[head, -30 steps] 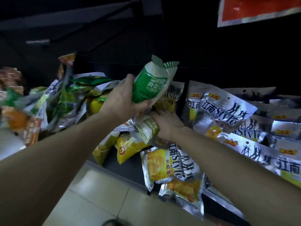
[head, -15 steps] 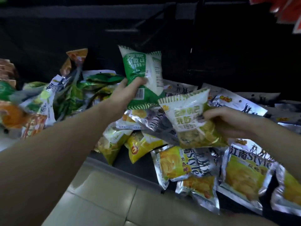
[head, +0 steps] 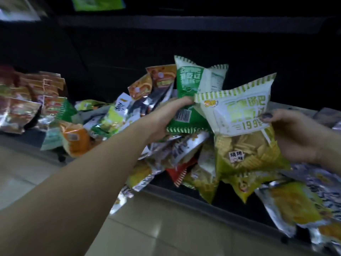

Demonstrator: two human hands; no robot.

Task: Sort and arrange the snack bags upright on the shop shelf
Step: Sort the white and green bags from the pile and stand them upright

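Above shelf pile point(head: 114, 124): left hand point(head: 166, 119) clasps green bag point(head: 191, 89), right hand point(head: 299, 137) yellow-green bag point(head: 241, 126); both near upright

The yellow-green snack bag point(head: 245, 126) reads "199" in green digits.

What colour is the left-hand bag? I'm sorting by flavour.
Dark green and white bag; head view.

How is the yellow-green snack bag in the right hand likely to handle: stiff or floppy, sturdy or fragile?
The yellow-green snack bag looks puffed, so probably light and loosely stiff. Ridged chips show through its window, so squeezing may crush them. The right hand pinches only one edge, and the glossy film could slip.
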